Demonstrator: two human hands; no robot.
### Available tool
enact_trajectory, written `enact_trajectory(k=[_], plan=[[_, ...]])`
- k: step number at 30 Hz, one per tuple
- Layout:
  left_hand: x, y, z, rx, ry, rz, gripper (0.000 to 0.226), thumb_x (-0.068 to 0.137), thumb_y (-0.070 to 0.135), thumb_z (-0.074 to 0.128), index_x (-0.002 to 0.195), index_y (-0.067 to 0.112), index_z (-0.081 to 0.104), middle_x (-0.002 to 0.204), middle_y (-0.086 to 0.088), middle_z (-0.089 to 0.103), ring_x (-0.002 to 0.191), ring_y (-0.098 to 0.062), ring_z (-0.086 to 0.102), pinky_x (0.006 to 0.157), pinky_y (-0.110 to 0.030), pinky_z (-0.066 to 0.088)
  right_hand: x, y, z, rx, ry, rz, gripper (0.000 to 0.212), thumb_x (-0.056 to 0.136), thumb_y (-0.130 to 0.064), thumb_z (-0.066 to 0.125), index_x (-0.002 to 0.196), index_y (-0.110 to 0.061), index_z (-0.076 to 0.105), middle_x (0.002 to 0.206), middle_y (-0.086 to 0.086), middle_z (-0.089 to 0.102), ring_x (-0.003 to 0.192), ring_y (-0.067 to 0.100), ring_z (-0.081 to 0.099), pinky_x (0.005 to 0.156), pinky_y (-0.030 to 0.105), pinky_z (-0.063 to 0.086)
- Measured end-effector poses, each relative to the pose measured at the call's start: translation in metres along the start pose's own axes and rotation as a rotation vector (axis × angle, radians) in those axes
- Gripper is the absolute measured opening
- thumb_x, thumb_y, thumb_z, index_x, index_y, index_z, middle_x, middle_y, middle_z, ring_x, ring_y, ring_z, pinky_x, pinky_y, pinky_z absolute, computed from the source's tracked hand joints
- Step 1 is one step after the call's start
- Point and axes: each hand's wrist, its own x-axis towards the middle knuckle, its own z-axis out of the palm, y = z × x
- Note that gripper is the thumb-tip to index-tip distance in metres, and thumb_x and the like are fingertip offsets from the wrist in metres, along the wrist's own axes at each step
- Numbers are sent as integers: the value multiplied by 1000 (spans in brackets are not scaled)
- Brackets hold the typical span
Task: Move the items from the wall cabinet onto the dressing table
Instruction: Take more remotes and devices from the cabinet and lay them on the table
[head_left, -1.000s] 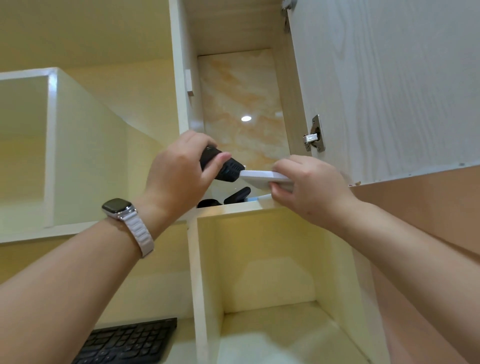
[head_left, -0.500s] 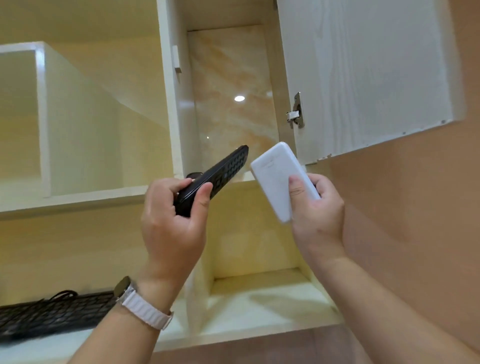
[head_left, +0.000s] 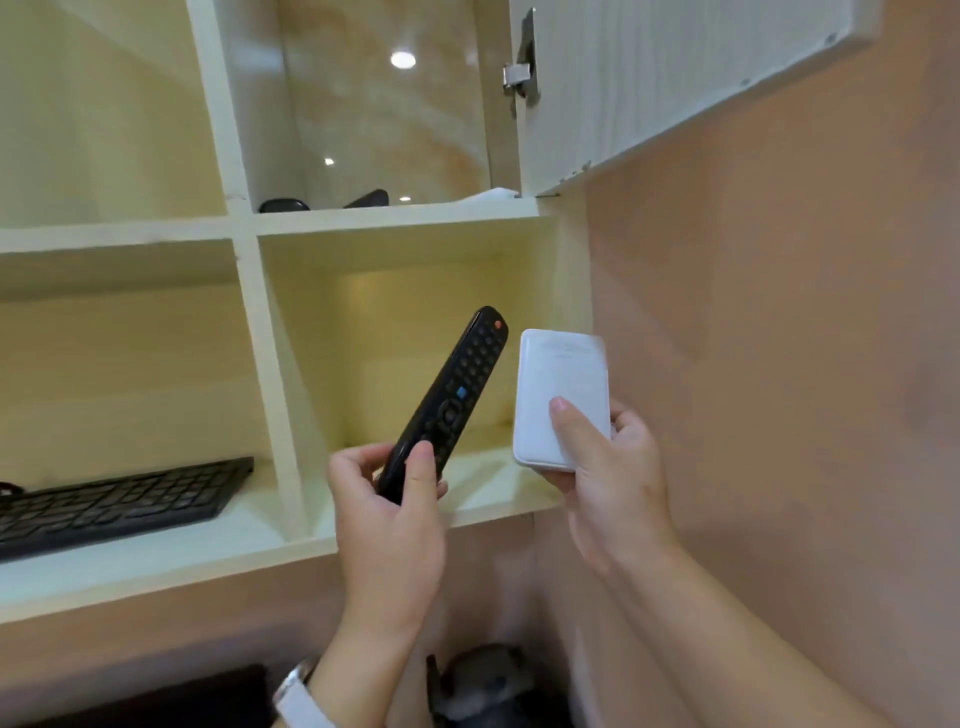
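Observation:
My left hand (head_left: 387, 512) grips the lower end of a long black remote control (head_left: 457, 389), which points up and to the right. My right hand (head_left: 613, 467) holds a flat white rectangular device (head_left: 563, 384) by its lower half, thumb across its face. Both items are in front of the lower right cubby of the cream wall cabinet (head_left: 244, 322). On the upper shelf behind the open door, two dark items (head_left: 283, 204) (head_left: 370, 198) and a white thing (head_left: 493, 193) lie partly hidden by the shelf edge.
A black keyboard (head_left: 119, 499) lies in the lower left cubby. The white cabinet door (head_left: 649, 78) hangs open at the upper right. A pink wall (head_left: 779, 364) is to the right. A dark blurred object (head_left: 483, 686) sits low below the cabinet.
Both hands have come down from the upper shelf with the remote and the white device, now level with the lower cubby. My view has tilted downward.

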Motion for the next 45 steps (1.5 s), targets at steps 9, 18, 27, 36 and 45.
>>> enact_trajectory(k=[9,18,27,36,45], plan=[[-39,-39,-11,-183,-378,-257,26,97,11,54,121,17,62,105,7,71,85,0,68,80,-21,52,-55,34,-34,-206,184,-8,46,71,-20,72,113,-13,55,103,4,72,93,24,69,73,43,55],[-71,-83,-49,-334,-650,-517,19,86,7,65,99,18,57,90,-6,72,91,-30,69,90,-54,53,-144,55,-45,-473,454,-72,44,71,-17,69,112,-24,54,105,-2,69,96,23,66,72,44,54],[-117,-89,-92,-466,-935,-799,43,88,-7,56,126,13,51,99,-1,74,91,-21,72,77,-29,54,-235,58,-34,-773,706,-77,43,68,-19,67,108,-33,55,100,-12,67,95,19,66,76,44,55],[-186,-42,-112,-521,-1142,-915,38,88,2,60,123,15,51,104,-5,73,93,-24,70,76,-32,56,-331,12,-27,-916,902,-119,36,83,-1,67,110,-22,55,99,-4,67,83,8,66,66,26,53],[-287,56,-164,-554,-1416,-831,33,89,5,64,118,16,51,98,-2,73,85,-18,69,70,-32,55,-488,-56,-10,-883,1123,-220,32,85,2,64,103,-23,54,94,-5,67,76,5,65,64,26,53]])
